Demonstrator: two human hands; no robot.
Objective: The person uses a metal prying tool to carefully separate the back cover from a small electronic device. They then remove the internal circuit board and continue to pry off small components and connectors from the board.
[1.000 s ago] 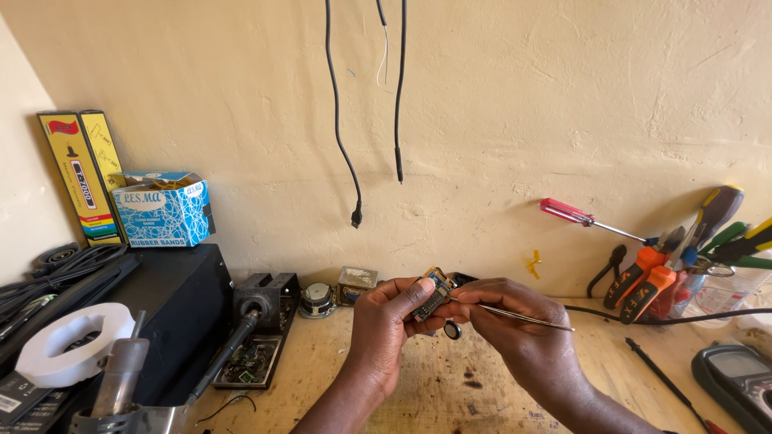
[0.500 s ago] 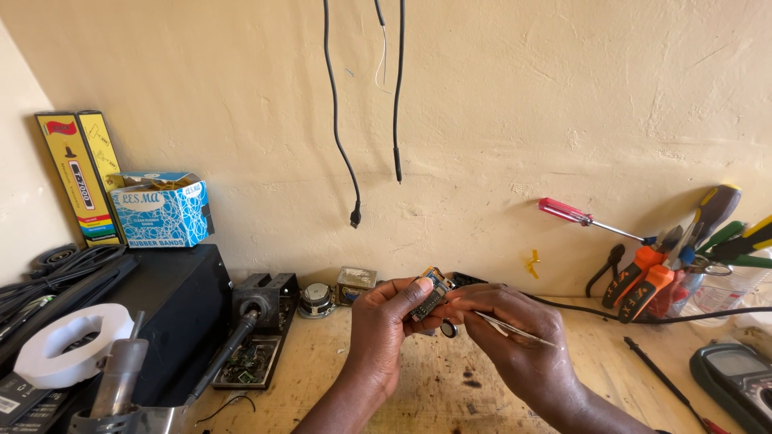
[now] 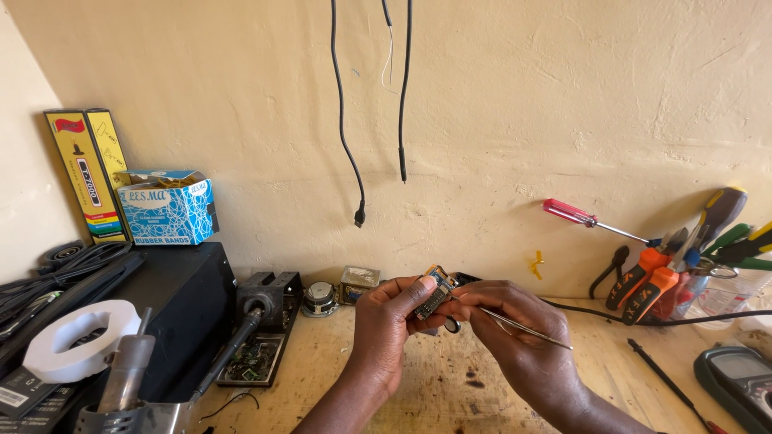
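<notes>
My left hand (image 3: pixel 386 321) pinches a small electronic circuit board (image 3: pixel 433 291) between thumb and fingers, held up above the wooden bench (image 3: pixel 450 386). My right hand (image 3: pixel 523 337) touches the board's right side and grips thin metal tweezers (image 3: pixel 527 328), whose long end points right and down. A small dark ring-shaped part shows just under the board, between the two hands.
Left: a black box (image 3: pixel 177 313), a white tape roll (image 3: pixel 80 337), a soldering tool in its stand (image 3: pixel 129 378), a blue carton (image 3: pixel 167 207), a yellow carton (image 3: pixel 88 173). Right: a red-handled screwdriver (image 3: pixel 587 219), orange pliers (image 3: pixel 651 281), a multimeter (image 3: pixel 736 382). Two black cables (image 3: pixel 342 120) hang down the wall.
The hands stay close together around the board. My right hand has shifted slightly left and down, and the tweezers' free end has dropped a little.
</notes>
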